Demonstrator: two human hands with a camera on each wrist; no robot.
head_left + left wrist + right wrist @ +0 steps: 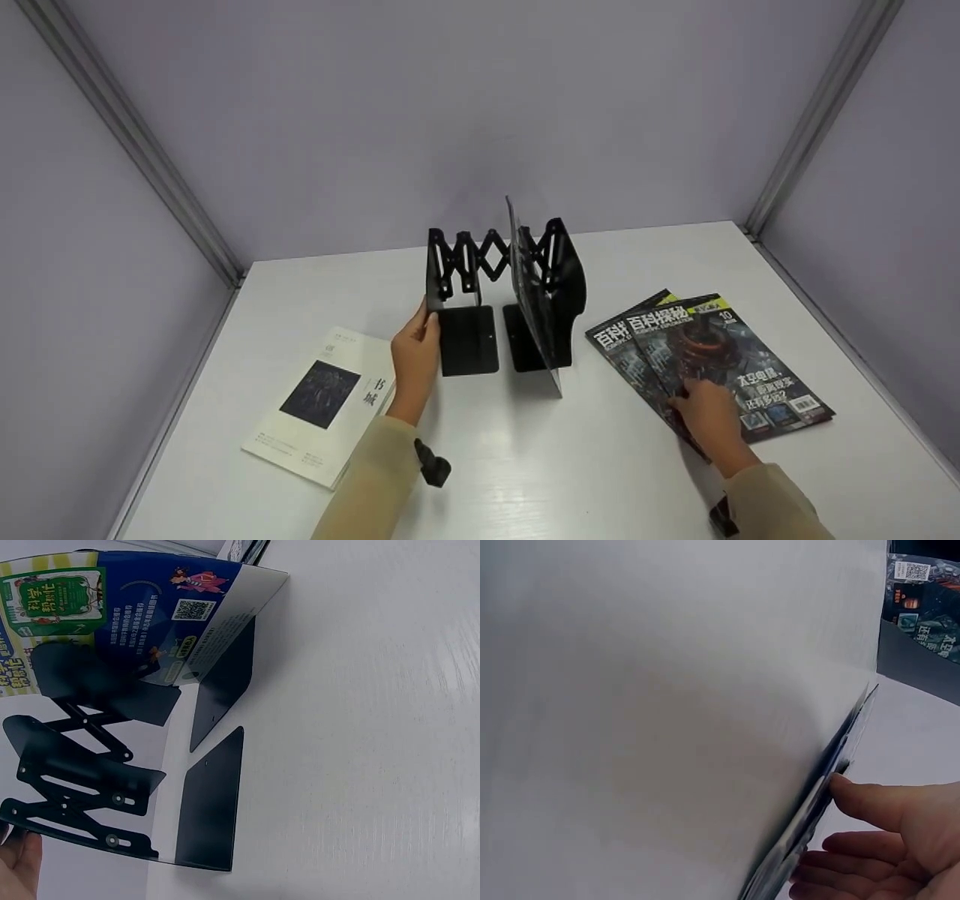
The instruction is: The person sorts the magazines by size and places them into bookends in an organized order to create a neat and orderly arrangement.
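Note:
My left hand (417,356) grips the left end plate of a black expandable book rack (469,341), thumb on the near side. In the left wrist view only part of the left hand (19,866) shows, at the rack's edge. A thin magazine (534,300) stands upright in the rack, leaning by its right end plate; its back cover (172,615) is blue and yellow. My right hand (707,420) lies over the top dark magazine (772,375) on the right. In the right wrist view its thumb touches the magazines' edge (802,829), the other fingers loosely extended.
Beneath the top magazine, a second one (611,337) sticks out on the left. A cream book (349,397) with a dark picture lies left of the rack, partly behind my left arm. The white table (510,480) meets panel walls at the back and sides.

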